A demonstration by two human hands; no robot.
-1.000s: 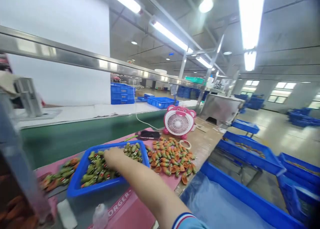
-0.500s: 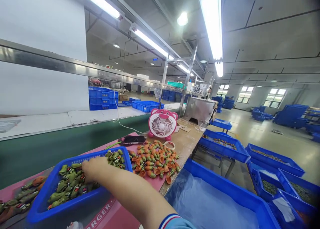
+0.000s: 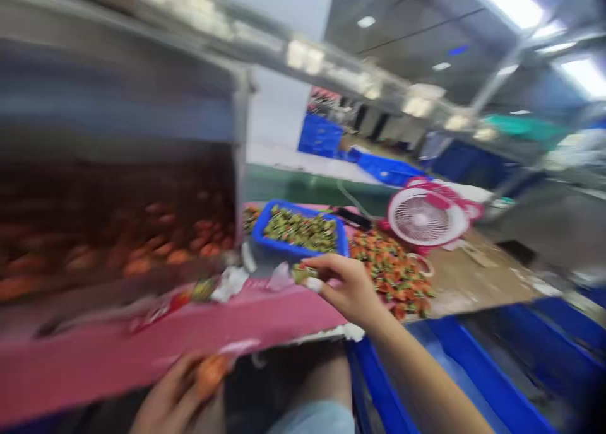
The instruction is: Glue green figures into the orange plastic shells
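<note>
Orange lumps (image 3: 142, 245) fill a big gray box (image 3: 118, 99) at the far left, to the left of the blue basket (image 3: 279, 248). This part of the view is blurry, so the lumps are hard to make out. Below the basket and to its left, a long pink mat (image 3: 142, 352) runs along the edge of the table. The left hand (image 3: 175, 390) comes up from the bottom, under the mat. Its fingers (image 3: 163, 383) curl around an orange piece (image 3: 211, 374) and hold it (it is too blurry to tell just what it is). Bits of clear plastic (image 3: 231, 282) lie on the mat, just below the basket. The basket is full of green pieces (image 3: 298, 229). Just below the basket, the right hand (image 3: 343, 289) reaches in from the lower right. Its fingers (image 3: 322, 263) are close together and pinch a small green piece (image 3: 303, 273). To the right of the basket, a pile of orange and green pieces (image 3: 391, 273) sits on the table (image 3: 473, 282), with a pink and white fan (image 3: 421, 219) behind it. Farther right and lower down is a blue crate (image 3: 454, 358).
</note>
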